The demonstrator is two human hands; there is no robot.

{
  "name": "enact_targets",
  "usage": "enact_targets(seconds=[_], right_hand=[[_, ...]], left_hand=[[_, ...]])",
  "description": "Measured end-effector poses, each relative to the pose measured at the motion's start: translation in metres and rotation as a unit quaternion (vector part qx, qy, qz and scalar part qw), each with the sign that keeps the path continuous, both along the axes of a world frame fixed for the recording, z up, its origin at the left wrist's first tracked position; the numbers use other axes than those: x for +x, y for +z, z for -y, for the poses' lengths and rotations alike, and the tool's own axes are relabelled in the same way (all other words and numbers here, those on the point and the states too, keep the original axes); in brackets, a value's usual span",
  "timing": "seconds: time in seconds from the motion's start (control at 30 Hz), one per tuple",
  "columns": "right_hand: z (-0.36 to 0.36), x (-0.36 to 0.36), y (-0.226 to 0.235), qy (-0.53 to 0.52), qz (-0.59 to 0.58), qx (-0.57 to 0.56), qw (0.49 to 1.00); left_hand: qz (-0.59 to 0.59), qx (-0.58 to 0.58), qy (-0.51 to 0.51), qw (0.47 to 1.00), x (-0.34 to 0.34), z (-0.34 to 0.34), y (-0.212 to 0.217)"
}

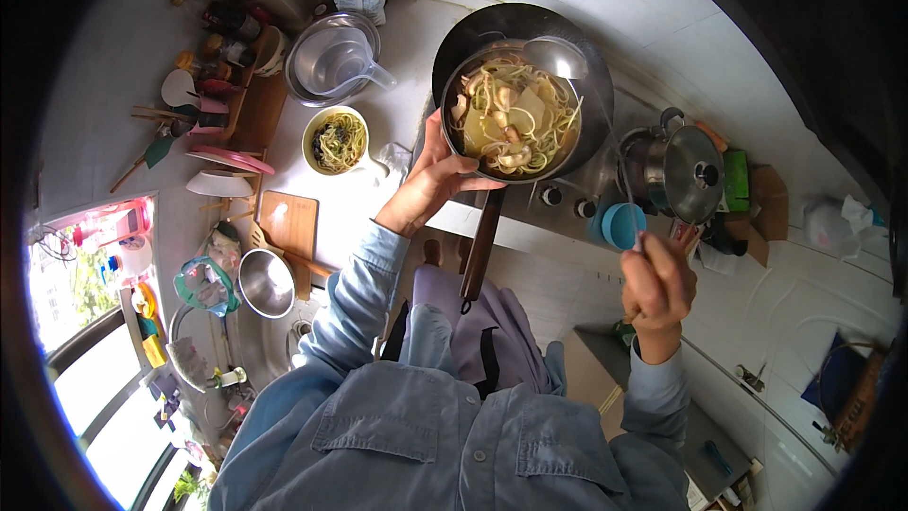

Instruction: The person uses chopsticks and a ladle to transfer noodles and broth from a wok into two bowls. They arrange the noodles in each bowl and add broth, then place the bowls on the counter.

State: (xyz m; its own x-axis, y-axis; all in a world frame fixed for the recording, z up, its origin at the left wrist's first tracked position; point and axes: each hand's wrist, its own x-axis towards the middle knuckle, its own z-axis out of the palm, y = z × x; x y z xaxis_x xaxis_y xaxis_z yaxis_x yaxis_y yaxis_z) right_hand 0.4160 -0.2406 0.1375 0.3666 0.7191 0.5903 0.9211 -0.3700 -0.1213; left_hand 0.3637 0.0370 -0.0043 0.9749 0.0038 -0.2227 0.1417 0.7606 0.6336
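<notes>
Daylight, fairly bright overall, main visible source the window point(99, 369) at far left. Panes blown out to white in the lower part, some greenery readable higher up. White counter point(411, 33) well lit, detail holds. Glare spots: bright highlight in the ladle point(558, 59), softer reflections on the glass lid point(693, 147) and steel bowl point(267, 282). Wok point(473, 30) interior dark; lower right corner dimmer, shaded. Noodles point(520, 114) sharp enough to pick out strands. Heavy fisheye: straight edges curve outward, black vignette around the rim, small items near it stretched and soft.
</notes>
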Motion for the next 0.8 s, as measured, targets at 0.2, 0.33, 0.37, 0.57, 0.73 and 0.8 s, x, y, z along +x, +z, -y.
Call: enact_targets(seconds=[0.2, 0.33, 0.37, 0.57, 0.73, 0.8], right_hand=[[0.018, 0.021, -0.033, -0.184, -0.281, 0.271, 0.902], [0.013, 0.056, -0.064, -0.222, -0.268, 0.196, 0.917], [0.012, 0.062, -0.073, -0.227, -0.270, 0.178, 0.919], [0.016, 0.071, -0.116, -0.185, -0.251, 0.090, 0.946], [0.017, 0.069, -0.132, -0.178, -0.289, 0.076, 0.938], [0.022, 0.065, -0.135, -0.183, -0.300, 0.066, 0.934]], left_hand=[[-0.002, -0.005, 0.015, 1.000, -0.006, -0.005, 0.000], [-0.014, 0.008, 0.038, 0.999, -0.021, -0.019, -0.005], [-0.017, 0.010, 0.045, 0.999, -0.026, -0.024, -0.007], [-0.035, 0.046, 0.079, 0.995, -0.051, -0.043, -0.021], [-0.048, 0.058, 0.108, 0.991, -0.068, -0.053, -0.037], [-0.041, 0.064, 0.125, 0.989, -0.074, -0.057, -0.043]])
